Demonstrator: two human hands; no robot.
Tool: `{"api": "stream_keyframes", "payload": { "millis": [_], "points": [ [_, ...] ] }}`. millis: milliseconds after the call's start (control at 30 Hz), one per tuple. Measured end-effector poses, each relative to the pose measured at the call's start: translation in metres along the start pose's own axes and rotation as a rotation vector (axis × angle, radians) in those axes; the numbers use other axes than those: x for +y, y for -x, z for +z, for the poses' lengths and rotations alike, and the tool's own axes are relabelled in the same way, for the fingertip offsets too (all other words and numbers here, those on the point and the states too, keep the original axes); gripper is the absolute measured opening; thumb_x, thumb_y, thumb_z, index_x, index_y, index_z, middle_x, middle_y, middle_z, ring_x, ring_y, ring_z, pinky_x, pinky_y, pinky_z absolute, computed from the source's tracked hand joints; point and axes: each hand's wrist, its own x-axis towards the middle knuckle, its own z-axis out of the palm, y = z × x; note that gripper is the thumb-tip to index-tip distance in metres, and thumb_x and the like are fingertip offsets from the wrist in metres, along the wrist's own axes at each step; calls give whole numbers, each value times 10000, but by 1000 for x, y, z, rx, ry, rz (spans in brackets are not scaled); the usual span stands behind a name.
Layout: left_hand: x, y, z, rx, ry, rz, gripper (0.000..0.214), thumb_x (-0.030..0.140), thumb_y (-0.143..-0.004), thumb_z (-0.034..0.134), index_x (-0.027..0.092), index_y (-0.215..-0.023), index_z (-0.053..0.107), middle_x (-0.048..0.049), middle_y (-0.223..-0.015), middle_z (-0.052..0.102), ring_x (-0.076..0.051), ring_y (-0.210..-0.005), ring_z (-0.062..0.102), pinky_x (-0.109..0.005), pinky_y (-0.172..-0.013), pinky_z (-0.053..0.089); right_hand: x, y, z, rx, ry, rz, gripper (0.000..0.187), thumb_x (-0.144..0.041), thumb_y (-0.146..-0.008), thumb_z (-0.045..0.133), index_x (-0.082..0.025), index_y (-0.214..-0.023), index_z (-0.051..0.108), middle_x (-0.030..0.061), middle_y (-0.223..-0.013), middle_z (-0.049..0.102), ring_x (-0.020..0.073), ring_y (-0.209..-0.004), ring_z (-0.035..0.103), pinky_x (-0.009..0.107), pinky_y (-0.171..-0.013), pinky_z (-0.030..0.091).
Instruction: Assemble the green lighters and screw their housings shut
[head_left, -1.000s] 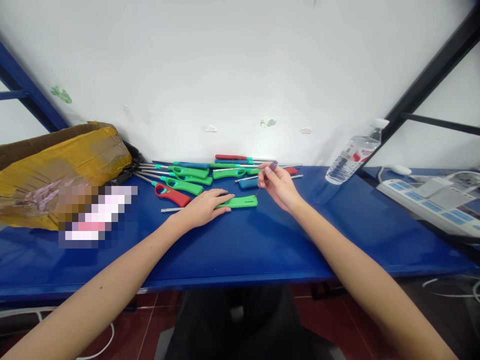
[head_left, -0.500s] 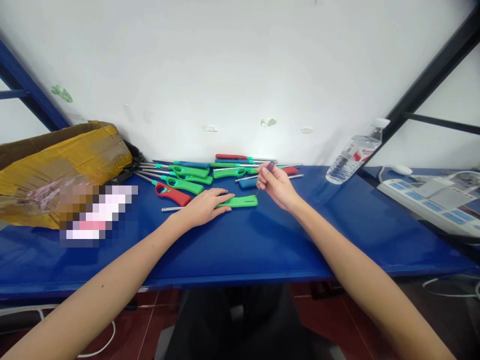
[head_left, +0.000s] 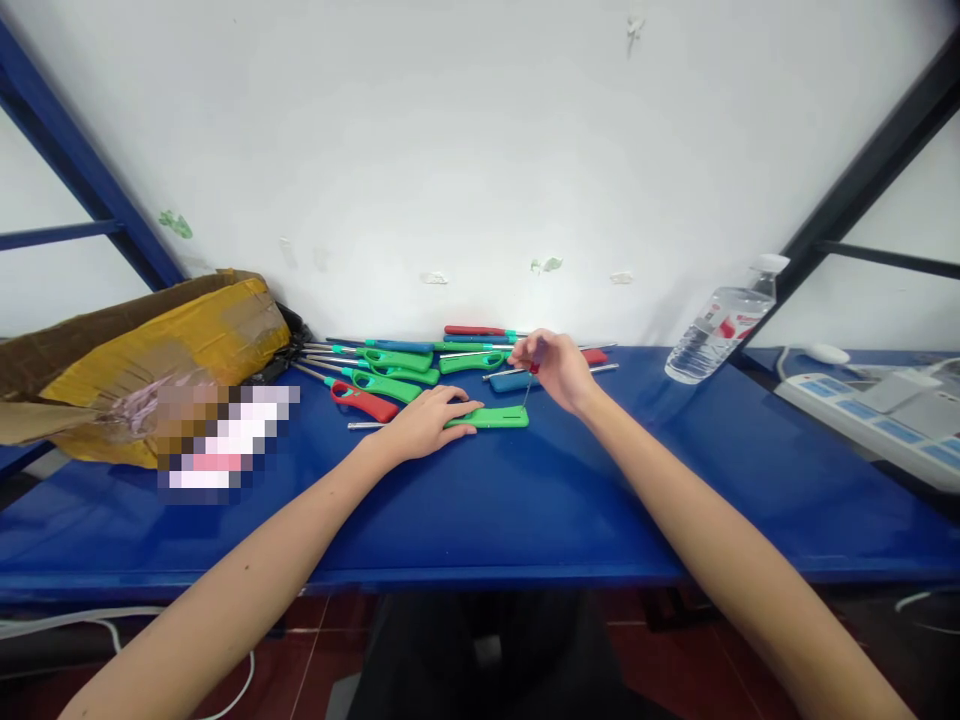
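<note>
My left hand presses a green long-necked lighter flat on the blue table, thumb on the near side and fingers over it. The lighter's metal tube pokes out to the left beyond my wrist. In my right hand is a small screwdriver with a reddish handle, mostly hidden by the fingers. Its thin shaft slants down to the right end of the green lighter; whether the tip sits in a screw is too small to tell. Behind both hands lie several red, green and blue lighters.
A cardboard box with yellow tape stands on the left, a blurred pale patch before it. At right, a water bottle leans against the wall, near a white power strip. The blue table ends close to me.
The view has shifted slightly, so everything sits lower and further right. My right-hand fingers have loosened and turned around the screwdriver handle. My left hand keeps its hold on the lighter.
</note>
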Motion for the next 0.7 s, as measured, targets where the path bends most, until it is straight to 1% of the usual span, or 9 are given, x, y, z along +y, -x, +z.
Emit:
{"api": "stream_keyframes", "payload": {
  "millis": [100, 233, 367, 500, 533, 600, 700],
  "points": [
    [-3, -1, -1, -4, 19, 10, 467, 487, -999, 435, 218, -1347, 594, -138, -1253, 586, -278, -1128, 559, -444, -999, 443, -4, 2, -12, 26, -32, 23, 261, -489, -768, 651, -234, -710, 643, 13, -718, 667, 178, -711, 633, 324, -727, 518],
    [-1, 0, 0, 7, 17, -9, 446, 469, -996, 453, 222, -1340, 595, -128, -1259, 586, -270, -1132, 560, -437, -1005, 444, -6, 7, -17, 24, -65, 35, 228, -446, -748, 720, -220, -768, 700, 10, -714, 676, 165, -705, 637, 318, -730, 529],
    [5, 2, 2, 18, 11, -41, 427, 419, -998, 466, 206, -1349, 584, -133, -1296, 575, -276, -1178, 549, -446, -1027, 444, -6, 14, -7, 3, -30, 21, 263, -445, -686, 819, -221, -797, 736, 21, -808, 722, 170, -792, 665, 302, -740, 530],
    [8, 3, 4, 39, 5, -49, 432, 428, -996, 461, 209, -1346, 590, -140, -1301, 574, -279, -1186, 550, -457, -1038, 448, -6, 19, 9, -16, -37, 5, 308, -421, -620, 880, -229, -753, 680, 20, -912, 740, 183, -894, 681, 319, -799, 534],
    [8, 3, 4, 42, 1, -49, 430, 430, -996, 460, 212, -1342, 594, -139, -1296, 576, -278, -1182, 552, -456, -1036, 450, -6, 20, 12, -25, -47, 12, 323, -420, -620, 883, -227, -751, 659, 17, -908, 737, 177, -884, 681, 317, -796, 532],
    [8, 3, 5, 44, -6, -47, 427, 431, -998, 457, 215, -1337, 599, -137, -1289, 578, -276, -1174, 556, -457, -1034, 451, -5, 21, 16, -35, -63, 26, 349, -427, -632, 879, -224, -755, 624, -2, -815, 707, 150, -790, 661, 302, -751, 523],
    [7, 2, 5, 35, -11, -44, 431, 429, -997, 455, 211, -1342, 595, -138, -1293, 576, -282, -1172, 555, -461, -1030, 451, -5, 20, 17, -34, -86, 26, 348, -436, -665, 861, -233, -766, 597, -53, -646, 563, 111, -613, 538, 274, -638, 474]
  ]
}}
